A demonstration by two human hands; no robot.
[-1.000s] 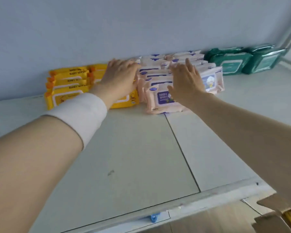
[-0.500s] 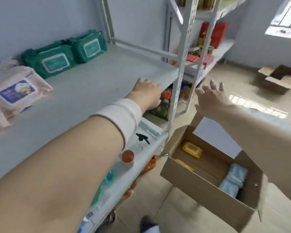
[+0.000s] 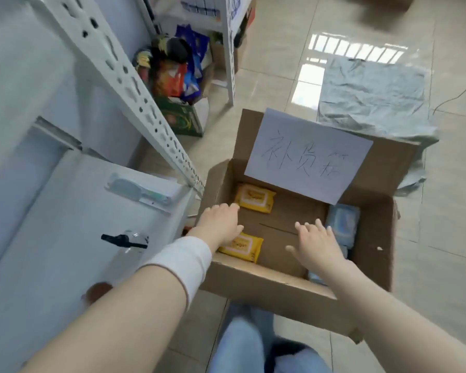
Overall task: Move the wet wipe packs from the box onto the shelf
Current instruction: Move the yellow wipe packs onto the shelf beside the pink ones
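The shelf point(image 3: 65, 211) stands at the left, its lower board carrying a spray bottle point(image 3: 124, 240) near the edge. Just right of it, the left hand point(image 3: 221, 224) reaches into the box point(image 3: 267, 284) with fingers extended and holding nothing. It lies over the near yellow pack point(image 3: 242, 246) and partly covers it; contact cannot be confirmed. A second yellow pack point(image 3: 254, 197) lies further back, under the paper sheet point(image 3: 307, 162) fixed to the rear flap. The right hand point(image 3: 318, 246) hangs over the bare box floor, fingers spread and empty, well apart from the left hand and just beside the blue packs point(image 3: 342, 224) stacked against the right wall. The step in hand appears to be pickup. Recommended procedure: lower each hand flat onto its nearest pack, curl the fingers under the long edge, and grip across the width, since soft packs are likely to sag or slip if pinched at a corner. Lift clear of the box wall before swinging left, and avoid the spray bottle when placing.
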